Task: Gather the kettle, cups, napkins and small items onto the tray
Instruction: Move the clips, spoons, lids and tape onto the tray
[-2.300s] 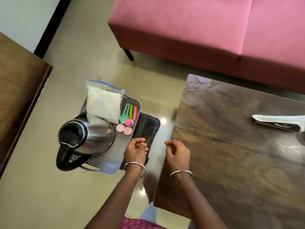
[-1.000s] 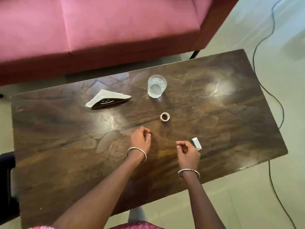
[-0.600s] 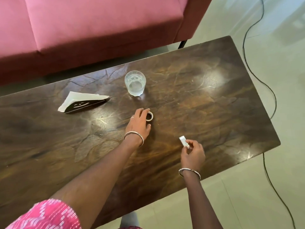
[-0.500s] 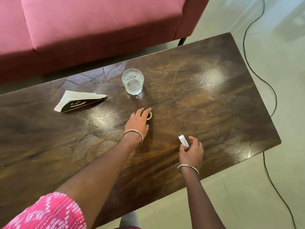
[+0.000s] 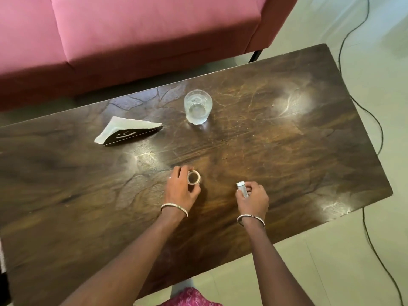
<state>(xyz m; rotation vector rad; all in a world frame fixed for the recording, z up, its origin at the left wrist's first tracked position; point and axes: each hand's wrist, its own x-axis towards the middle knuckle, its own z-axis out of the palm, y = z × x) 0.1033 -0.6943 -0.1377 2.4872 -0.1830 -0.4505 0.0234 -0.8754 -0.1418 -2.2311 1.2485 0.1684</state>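
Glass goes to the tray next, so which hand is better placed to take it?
Left, likely. The left hand sits almost straight below the glass; the right hand is further off. Both hold small items: tape ring, white piece.

Perhaps smiley on napkin holder (image 5: 130, 135)

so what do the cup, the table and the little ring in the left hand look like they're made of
The cup looks like clear glass or hard clear plastic: the table grain shows through its wall. The table looks like dark polished wood or a wood-look veneer, with grain lines and bright glare patches. The ring, held in the left hand, is pale and matte, perhaps a tape roll or plastic; too small to say.
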